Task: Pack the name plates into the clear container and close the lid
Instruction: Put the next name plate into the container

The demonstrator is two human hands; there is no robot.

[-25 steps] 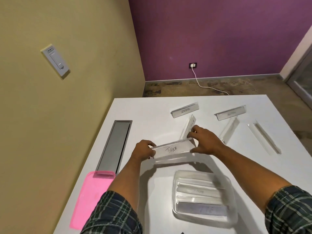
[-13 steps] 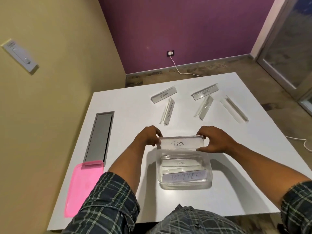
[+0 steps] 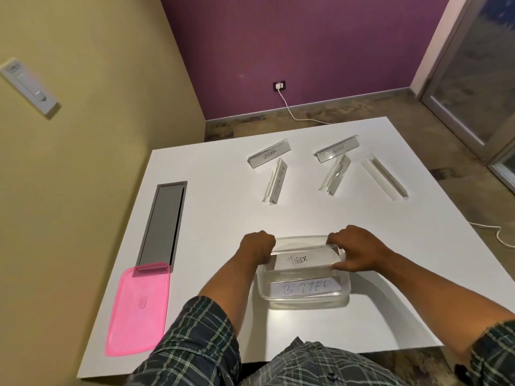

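While both hands pinch the ends of the "TIGER" name plate (image 3: 303, 257), I read the grip from the single head view: my left hand (image 3: 257, 246) is closed on its left end and my right hand (image 3: 355, 253) is clamped on its right end, thumb below and fingers (image 3: 335, 238) curled over the top edge. Holding it by the ends looks deliberate, since it keeps the long plate level and lined up with the long side of the clear container (image 3: 303, 298) directly under the grip. The plate sits at the container's far rim, partly down inside, I judge, though the clear walls make the depth hard to tell. Below the grip, toward me, a "BUTTER" plate (image 3: 305, 288) already lies flat in the container, so this one probably goes in alongside it. Well beyond the grip, five more plates wait on the white table (image 3: 211, 218), among them the "ZEBRA" plate (image 3: 269, 157) and the "ALPHA" plate (image 3: 337, 149). Far left of the grip lies the pink lid (image 3: 138, 309), off the container, presumably parked clear until packing is finished.
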